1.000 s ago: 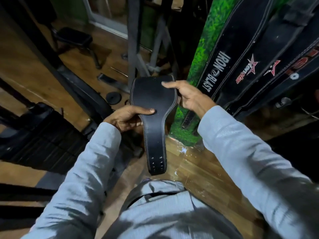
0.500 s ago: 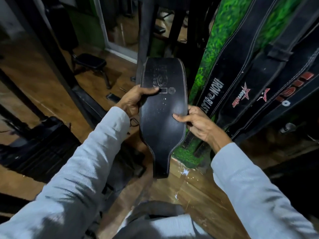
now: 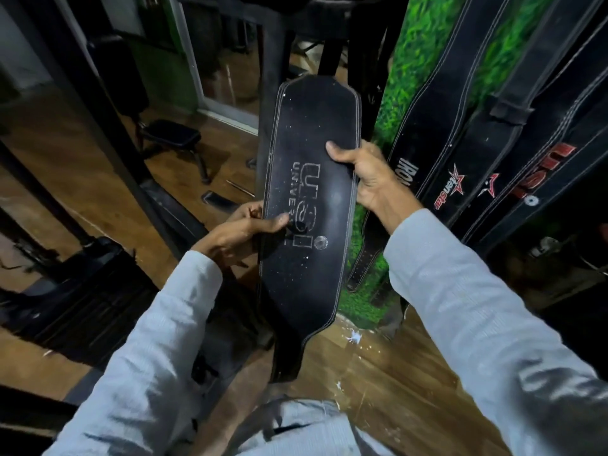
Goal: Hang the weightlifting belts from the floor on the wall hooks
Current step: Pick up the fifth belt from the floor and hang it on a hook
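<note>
Gripping the stiff, thick leather weightlifting belt (image 3: 309, 205), I am pinching opposite edges: left hand (image 3: 237, 235) low, right hand (image 3: 365, 172) higher.

The person wears a long-sleeved top of pale grey-blue cloth with a fine ribbed or striped weave. The left sleeve (image 3: 158, 340) and the right sleeve (image 3: 477, 307) both reach the wrists, ending in plain edges with no visible cuffs or buttons. The fabric creases in soft folds along the forearms and catches a faint sheen in places. The left hand (image 3: 237, 235) and the right hand (image 3: 365, 176) are bare, with no gloves, rings or watch showing. The same cloth covers the torso (image 3: 306, 429) at the lower edge.
</note>
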Tool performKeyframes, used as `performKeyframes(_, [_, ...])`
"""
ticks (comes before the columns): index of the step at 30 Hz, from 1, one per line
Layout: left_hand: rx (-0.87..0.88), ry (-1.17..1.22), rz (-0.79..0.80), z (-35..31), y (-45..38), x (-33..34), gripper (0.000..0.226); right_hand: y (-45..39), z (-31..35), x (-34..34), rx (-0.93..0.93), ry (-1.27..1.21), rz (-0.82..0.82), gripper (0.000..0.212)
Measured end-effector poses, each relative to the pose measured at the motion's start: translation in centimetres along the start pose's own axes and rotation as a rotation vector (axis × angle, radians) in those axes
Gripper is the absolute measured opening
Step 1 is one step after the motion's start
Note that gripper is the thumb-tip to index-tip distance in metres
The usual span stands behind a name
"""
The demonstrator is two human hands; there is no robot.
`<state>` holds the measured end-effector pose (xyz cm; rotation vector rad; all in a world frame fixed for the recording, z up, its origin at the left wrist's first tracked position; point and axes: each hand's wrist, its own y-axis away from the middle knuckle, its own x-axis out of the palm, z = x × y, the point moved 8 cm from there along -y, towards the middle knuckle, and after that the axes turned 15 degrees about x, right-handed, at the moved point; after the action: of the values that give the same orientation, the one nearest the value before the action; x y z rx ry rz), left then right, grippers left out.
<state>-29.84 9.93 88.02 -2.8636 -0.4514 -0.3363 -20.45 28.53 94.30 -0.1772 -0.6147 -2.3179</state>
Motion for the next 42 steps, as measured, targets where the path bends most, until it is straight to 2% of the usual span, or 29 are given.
performKeyframes(3, [0.076, -0.010, -0.092, -3.6, -1.9, -0.4, 0.016, 0.8, -1.0, 0.2, -0.096, 0.035, -0.005, 0.050])
performKeyframes(9, [0.230, -0.163, -0.255, -8.9, -6.9, -0.6, 0.036, 4.0, -2.0, 0.9, -0.196, 0.184, 0.031, 0.038])
performKeyframes(12, [0.276, -0.224, -0.275, -8.7, -6.6, 0.5, 0.021, 5.3, 0.4, 0.8, -0.157, 0.132, 0.060, 0.020])
performKeyframes(15, [0.289, -0.269, -0.245, -7.4, -5.8, 2.2, 0.016, 5.8, 4.1, 0.3, -0.177, 0.166, 0.024, 0.029])
performKeyframes(19, [0.207, -0.335, -0.199, -5.5, -4.9, 3.0, 0.032, 5.0, 7.3, 0.2, -0.242, 0.275, -0.046, 0.033])
performKeyframes(22, [0.145, -0.334, -0.153, -4.7, -4.3, 3.0, 0.030, 5.0, 7.0, 0.0, -0.282, 0.310, -0.041, 0.028])
performKeyframes(24, [0.093, -0.187, -0.106, -5.3, -5.1, 3.3, 0.029, 5.4, 5.9, 0.4, -0.329, 0.357, -0.014, 0.027])
performKeyframes(26, [-0.028, 0.017, -0.082, -6.2, -6.5, 3.8, 0.051, 5.8, 4.4, 0.8, -0.357, 0.381, 0.018, 0.030])
performKeyframes(28, [-0.115, 0.100, -0.114, -7.2, -8.0, 3.9, 0.068, 6.2, 2.6, 1.1, -0.357, 0.373, 0.047, 0.032])
performKeyframes(29, [-0.112, 0.099, -0.171, -7.4, -8.5, 3.7, 0.060, 6.5, 1.7, 1.3, -0.338, 0.355, 0.066, 0.032])
performKeyframes(31, [-0.011, 0.038, -0.328, -7.6, -8.9, 2.6, 0.024, 6.6, 0.0, 1.4, -0.262, 0.365, 0.071, 0.028])
performKeyframes(32, [0.039, -0.003, -0.364, -7.7, -8.7, 2.5, 0.016, 6.5, -0.4, 1.2, -0.217, 0.395, 0.033, 0.029])
performKeyframes(35, [0.144, -0.056, -0.343, -6.8, -8.1, 2.4, 0.026, 5.6, 0.1, -0.4, -0.106, 0.358, -0.104, 0.043])
performKeyframes(39, [0.223, -0.025, -0.285, -6.3, -7.6, 2.7, 0.030, 4.5, 3.8, 0.0, -0.115, 0.260, -0.128, 0.044])
performKeyframes(42, [0.278, -0.070, -0.185, -6.8, -7.5, 3.7, 0.036, 3.8, 6.9, 1.1, -0.172, 0.326, -0.214, 0.071])
